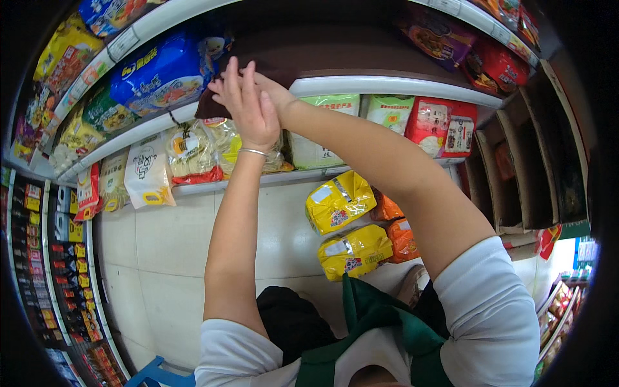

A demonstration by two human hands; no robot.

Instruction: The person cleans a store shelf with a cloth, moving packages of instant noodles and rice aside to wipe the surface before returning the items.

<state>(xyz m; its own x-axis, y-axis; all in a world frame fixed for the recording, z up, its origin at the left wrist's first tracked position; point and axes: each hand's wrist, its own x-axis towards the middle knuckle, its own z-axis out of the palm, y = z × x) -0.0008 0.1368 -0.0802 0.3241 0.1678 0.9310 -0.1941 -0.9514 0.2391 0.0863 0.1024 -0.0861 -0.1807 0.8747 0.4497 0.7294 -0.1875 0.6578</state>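
Observation:
My left hand (254,113), with a silver bangle at its wrist, is raised before the shelf with its fingers apart. It crosses in front of my right hand (280,93) and hides most of its fingers. Both are at a dark brown cloth-like sheet (209,107) that hangs over the white shelf edge; whether my right hand grips it cannot be seen. Left of them stands a large blue multipack of instant noodles (162,72). To the right extends the bare dark brown shelf board (358,53).
Below, bagged noodles (191,150) and a red noodle pack (441,126) line the lower shelf. Yellow packs (355,249) and orange packs (404,240) lie on the tiled floor by my feet. Open cardboard boxes (527,169) stand right; a blue plastic stool (154,372) is lower left.

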